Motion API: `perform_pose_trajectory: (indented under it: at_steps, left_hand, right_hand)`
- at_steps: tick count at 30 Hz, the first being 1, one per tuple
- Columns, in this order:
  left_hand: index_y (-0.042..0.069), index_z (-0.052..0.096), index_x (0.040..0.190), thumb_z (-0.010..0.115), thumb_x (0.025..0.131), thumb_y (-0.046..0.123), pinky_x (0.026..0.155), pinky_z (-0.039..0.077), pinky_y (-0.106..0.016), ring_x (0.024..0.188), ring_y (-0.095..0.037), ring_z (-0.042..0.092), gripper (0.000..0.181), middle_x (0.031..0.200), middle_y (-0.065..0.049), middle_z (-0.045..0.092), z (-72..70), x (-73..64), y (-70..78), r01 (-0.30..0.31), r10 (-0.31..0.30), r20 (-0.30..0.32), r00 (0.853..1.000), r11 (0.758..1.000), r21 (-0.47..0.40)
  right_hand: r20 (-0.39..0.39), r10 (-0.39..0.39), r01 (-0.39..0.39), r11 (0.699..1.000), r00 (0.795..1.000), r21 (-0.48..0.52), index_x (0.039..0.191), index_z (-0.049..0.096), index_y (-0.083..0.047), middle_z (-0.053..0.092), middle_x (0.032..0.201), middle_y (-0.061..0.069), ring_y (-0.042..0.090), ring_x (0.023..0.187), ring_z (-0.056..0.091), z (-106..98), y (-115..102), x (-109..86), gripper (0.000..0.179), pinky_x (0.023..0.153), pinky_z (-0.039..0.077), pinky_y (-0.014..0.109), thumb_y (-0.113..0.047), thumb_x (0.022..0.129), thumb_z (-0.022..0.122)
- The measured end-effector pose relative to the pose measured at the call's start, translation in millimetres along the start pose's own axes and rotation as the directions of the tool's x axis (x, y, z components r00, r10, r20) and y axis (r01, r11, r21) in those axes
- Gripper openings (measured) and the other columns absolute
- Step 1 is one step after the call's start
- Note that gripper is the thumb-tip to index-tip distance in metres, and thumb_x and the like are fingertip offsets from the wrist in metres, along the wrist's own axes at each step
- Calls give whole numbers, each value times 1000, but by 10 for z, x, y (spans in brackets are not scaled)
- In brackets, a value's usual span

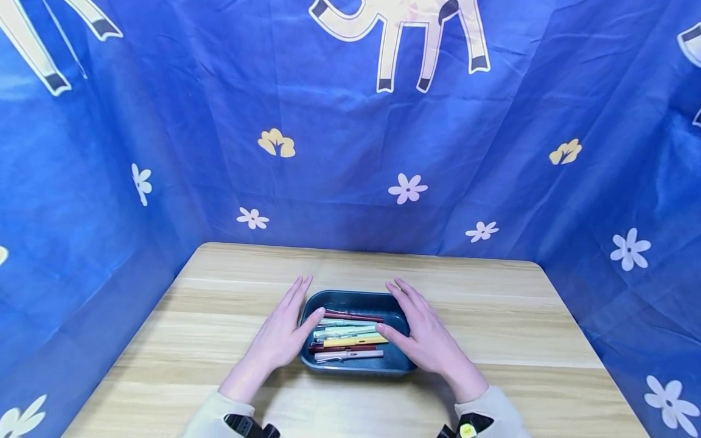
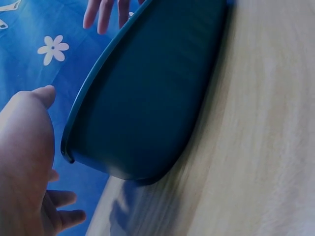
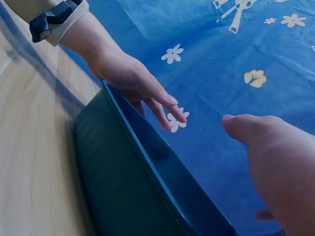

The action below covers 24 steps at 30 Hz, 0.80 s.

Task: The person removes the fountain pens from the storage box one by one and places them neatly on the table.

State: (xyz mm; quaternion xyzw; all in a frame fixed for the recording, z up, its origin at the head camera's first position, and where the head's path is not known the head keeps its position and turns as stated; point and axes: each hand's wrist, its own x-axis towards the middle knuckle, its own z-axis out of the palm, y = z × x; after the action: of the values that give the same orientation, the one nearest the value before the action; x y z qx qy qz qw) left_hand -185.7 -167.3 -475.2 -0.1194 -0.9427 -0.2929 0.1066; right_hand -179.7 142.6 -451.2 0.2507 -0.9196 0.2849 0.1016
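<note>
A dark teal plastic bin (image 1: 358,369) stands on the table between the two hands. Several pens lie inside it: a dark red one (image 1: 358,317) at the back, pale mint ones (image 1: 347,332), a yellow one (image 1: 356,342) and a pale lilac one (image 1: 350,354) at the front. My left hand (image 1: 282,333) is at the bin's left end, fingers straight and thumb over the rim. At the right end, my right hand (image 1: 428,336) mirrors it, thumb reaching over the inside. Both wrist views show the bin's outer wall (image 2: 142,98) with the thumbs apart from it.
The wooden table (image 1: 219,304) extends around the bin, with rounded far corners. Blue cloth (image 1: 339,201) printed with flowers and animals hangs behind the table and along both sides. Each sleeve carries a black wrist device (image 1: 243,424).
</note>
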Motion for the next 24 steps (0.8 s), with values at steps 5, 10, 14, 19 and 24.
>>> perform_pose_trajectory:
  at_steps: [5, 10, 14, 19, 24]
  left_hand:
    - [37, 10, 157, 37, 97, 64, 112, 29, -57, 144, -31, 27, 72, 163, -1, 14, 12, -4, 10, -4, 4, 0, 1000, 1000, -4]
    - [35, 10, 157, 34, 100, 58, 112, 29, -56, 144, -30, 27, 66, 162, -2, 16, 22, -13, -4, -27, 27, -2, 1000, 1000, -7]
    - [31, 11, 158, 34, 103, 51, 114, 28, -53, 144, -27, 26, 63, 161, 0, 20, 20, -13, -10, -36, 36, 4, 999, 999, -17]
    - [26, 18, 158, 43, 104, 34, 114, 29, -52, 141, -30, 33, 60, 158, -5, 29, 25, -18, -24, -31, 31, 7, 999, 999, -42]
    - [16, 29, 156, 46, 103, 20, 114, 30, -49, 139, -30, 37, 55, 155, -9, 36, 28, -26, -13, -34, 36, 21, 999, 996, -79]
  right_hand:
    - [-2, 3, -3, 999, 1000, 52, 154, 25, -38, 22, 159, -13, 15, 143, 27, 39, 9, 18, 76, 109, 37, 53, -62, 90, 57]
    - [-4, -7, 7, 997, 1000, 74, 152, 29, -37, 25, 157, -14, 12, 142, 30, 63, 10, 41, 73, 109, 38, 50, -61, 90, 59]
    - [12, -5, 4, 995, 1000, 97, 152, 32, -37, 30, 156, -10, 13, 140, 33, 75, 15, 58, 73, 108, 39, 51, -61, 89, 60]
    - [35, -14, 9, 990, 999, 141, 151, 33, -35, 34, 155, -6, 14, 138, 36, 91, 26, 86, 71, 108, 39, 50, -56, 89, 63]
    - [44, -28, 20, 985, 999, 171, 150, 37, -31, 37, 152, -10, 11, 137, 38, 106, 33, 116, 67, 110, 39, 45, -46, 91, 66]
